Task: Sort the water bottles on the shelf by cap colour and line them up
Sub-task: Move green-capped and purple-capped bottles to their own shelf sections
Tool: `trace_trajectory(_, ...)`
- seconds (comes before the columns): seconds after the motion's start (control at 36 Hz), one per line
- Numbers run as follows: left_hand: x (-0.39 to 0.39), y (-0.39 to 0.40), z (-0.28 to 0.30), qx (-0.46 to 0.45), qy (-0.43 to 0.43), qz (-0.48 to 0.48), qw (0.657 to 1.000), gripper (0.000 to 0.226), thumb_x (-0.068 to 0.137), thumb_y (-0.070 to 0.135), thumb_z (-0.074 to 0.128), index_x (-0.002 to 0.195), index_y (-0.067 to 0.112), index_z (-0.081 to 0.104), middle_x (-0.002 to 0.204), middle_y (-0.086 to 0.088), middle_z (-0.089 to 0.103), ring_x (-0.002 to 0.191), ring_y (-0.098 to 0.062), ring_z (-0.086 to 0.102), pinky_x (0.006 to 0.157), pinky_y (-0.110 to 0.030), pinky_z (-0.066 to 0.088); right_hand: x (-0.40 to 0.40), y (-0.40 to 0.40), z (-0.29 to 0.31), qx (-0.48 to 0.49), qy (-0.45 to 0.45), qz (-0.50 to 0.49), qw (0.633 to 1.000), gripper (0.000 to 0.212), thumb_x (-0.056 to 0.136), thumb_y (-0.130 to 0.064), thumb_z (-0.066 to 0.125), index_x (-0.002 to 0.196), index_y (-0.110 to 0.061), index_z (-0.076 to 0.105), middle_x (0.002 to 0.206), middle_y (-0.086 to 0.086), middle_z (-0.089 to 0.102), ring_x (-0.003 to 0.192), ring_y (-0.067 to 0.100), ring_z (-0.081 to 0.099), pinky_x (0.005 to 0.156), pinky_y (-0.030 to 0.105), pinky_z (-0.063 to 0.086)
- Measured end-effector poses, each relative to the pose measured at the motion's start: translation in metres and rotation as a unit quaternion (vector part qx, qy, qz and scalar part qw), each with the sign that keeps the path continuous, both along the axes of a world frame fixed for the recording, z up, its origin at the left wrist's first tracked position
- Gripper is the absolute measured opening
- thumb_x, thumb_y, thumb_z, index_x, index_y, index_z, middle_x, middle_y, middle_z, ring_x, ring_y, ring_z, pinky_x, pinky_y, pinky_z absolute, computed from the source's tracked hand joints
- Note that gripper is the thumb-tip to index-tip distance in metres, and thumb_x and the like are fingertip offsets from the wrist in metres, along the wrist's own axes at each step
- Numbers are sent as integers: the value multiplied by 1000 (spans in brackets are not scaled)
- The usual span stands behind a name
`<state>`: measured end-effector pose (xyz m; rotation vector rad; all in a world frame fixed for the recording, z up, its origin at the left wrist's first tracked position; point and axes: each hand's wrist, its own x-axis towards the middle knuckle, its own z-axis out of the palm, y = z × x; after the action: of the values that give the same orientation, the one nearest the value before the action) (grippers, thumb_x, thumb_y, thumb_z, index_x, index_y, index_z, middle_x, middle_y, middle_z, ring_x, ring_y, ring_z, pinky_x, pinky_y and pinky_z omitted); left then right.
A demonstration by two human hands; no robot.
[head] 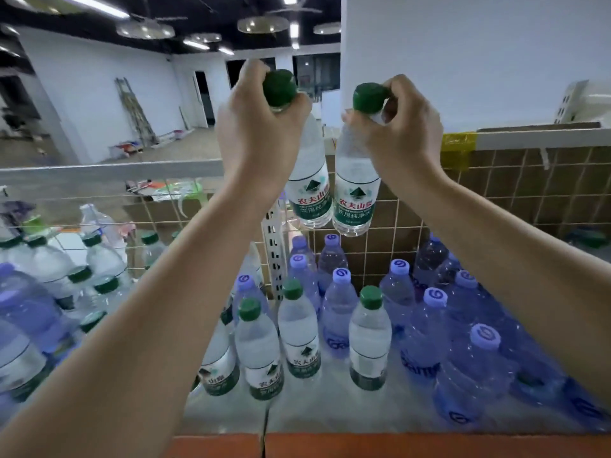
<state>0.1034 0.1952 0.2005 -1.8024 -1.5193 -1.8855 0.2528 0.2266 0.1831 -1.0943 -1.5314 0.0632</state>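
A clear plastic green-capped water bottle [309,173] is gripped at its neck by the left hand [258,127], fingers curled tight. A second clear green-capped bottle [355,190] is likewise clasped by the right hand [401,127], above the white shelf [330,411].

Open air above the shelf [330,411]; both held bottles hang clear of the caps below. Shelf front strip is bare. Green-capped bottles [299,328] stand front-centre, purple-capped bottles [426,325] are packed right and behind with narrow gaps. Wire grid [515,193] closes the back; perforated upright post [276,256] divides left bay from right.
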Motion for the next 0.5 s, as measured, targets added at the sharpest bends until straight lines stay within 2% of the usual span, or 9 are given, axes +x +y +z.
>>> trace_trajectory(0.06,-8,-12,3,2,7,22,1000,21,83,32,65,93,22,48,72,17,44,63,3,41,55,-11,37,-10,-5,0,6,3,13,1000,26,87,-43,65,96,-26,47,74,-21,43,66,-6,38,67,18,32)
trace_trajectory(0.08,-14,-16,3,4,5,25,1000,22,82,32,65,92,22,49,72,17,44,63,2,41,56,-11,38,-15,-8,-2,9,5,21,1000,26,87,-43,65,95,-26,46,73,-21,43,65,-5,38,66,17,31)
trace_trajectory(0.19,-39,-32,-1,6,-25,22,999,23,77,30,67,88,21,49,72,16,46,71,-9,48,71,-35,54,-36,-21,-7,17,-8,51,998,22,90,-38,63,94,-24,46,71,-18,43,62,-4,37,58,10,26)
trace_trajectory(0.36,-83,-56,-3,-10,-33,58,998,21,77,29,66,88,23,50,74,16,48,75,-12,53,77,-43,56,-74,-34,-4,34,-16,91,995,22,89,-39,64,92,-24,48,73,-18,46,65,-4,39,62,15,33)
trace_trajectory(0.42,-101,-62,-3,-11,-36,69,997,21,77,30,67,89,25,50,75,18,48,78,-12,55,79,-41,56,-90,-38,-3,41,-13,102,994,24,88,-40,64,93,-23,48,74,-17,47,64,-3,39,61,14,32)
trace_trajectory(0.5,-128,-69,-1,-8,-28,102,994,20,80,31,67,89,25,51,73,19,47,79,-10,52,74,-31,52,-115,-43,-1,49,-10,121,991,24,89,-41,64,95,-22,49,74,-17,45,64,-2,38,61,13,32)
